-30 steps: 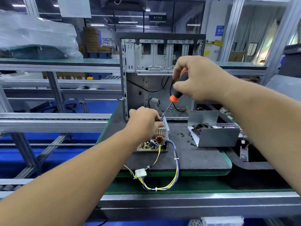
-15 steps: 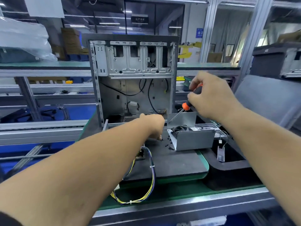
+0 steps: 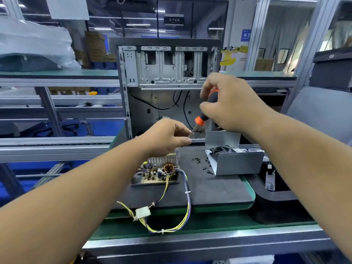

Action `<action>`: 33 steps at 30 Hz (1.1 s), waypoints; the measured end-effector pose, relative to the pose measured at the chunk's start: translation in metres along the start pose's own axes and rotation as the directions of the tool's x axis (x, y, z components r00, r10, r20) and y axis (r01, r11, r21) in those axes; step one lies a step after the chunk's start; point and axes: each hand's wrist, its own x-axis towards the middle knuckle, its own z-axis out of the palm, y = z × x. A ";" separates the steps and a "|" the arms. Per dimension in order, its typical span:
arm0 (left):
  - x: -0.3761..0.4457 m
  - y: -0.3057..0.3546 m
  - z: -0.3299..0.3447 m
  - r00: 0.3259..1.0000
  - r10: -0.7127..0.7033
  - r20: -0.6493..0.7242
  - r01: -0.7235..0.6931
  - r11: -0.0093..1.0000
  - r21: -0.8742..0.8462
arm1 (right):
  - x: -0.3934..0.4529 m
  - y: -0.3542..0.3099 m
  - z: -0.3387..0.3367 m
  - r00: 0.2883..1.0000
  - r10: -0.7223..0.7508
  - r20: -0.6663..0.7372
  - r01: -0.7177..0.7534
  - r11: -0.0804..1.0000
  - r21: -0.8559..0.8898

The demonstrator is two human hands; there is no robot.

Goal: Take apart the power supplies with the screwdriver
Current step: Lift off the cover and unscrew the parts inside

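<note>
Above bare green circuit board (image 3: 156, 173): right hand (image 3: 231, 103) gripping black-and-orange screwdriver (image 3: 206, 108), left hand (image 3: 164, 138) fingertips pinched at its tip.

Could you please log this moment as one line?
right hand: grips screwdriver | left hand: fingers at tip | board: on mat

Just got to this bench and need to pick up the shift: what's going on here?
A person is stripping down a power supply. The right hand grips an orange-and-black screwdriver, tip angled down toward the left hand, whose fingers pinch at the tip; what they hold is too small to tell. The bare circuit board with its wire harness lies on the dark mat, the metal casing sits to its right, and loose screws lie between them.
</note>
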 end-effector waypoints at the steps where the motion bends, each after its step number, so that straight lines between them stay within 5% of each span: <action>1: -0.009 0.001 -0.003 0.999 0.001 -0.039 -0.001 1.000 -0.009 | 0.005 -0.010 0.003 0.999 -0.030 0.022 0.030 1.000 0.009; 7: -0.050 -0.012 -0.004 0.978 -0.060 -0.202 0.034 0.991 -0.128 | 0.022 -0.046 0.028 0.979 -0.090 0.181 0.083 0.995 0.046; 20: -0.052 -0.034 0.037 0.986 -0.055 -0.158 0.019 0.974 -0.224 | 0.015 -0.059 0.057 0.928 -0.051 0.369 0.112 0.983 -0.145; 33: -0.066 -0.043 0.052 0.983 -0.040 -0.179 0.018 0.992 -0.121 | -0.014 -0.063 0.072 0.926 -0.155 0.345 0.223 0.961 -0.166</action>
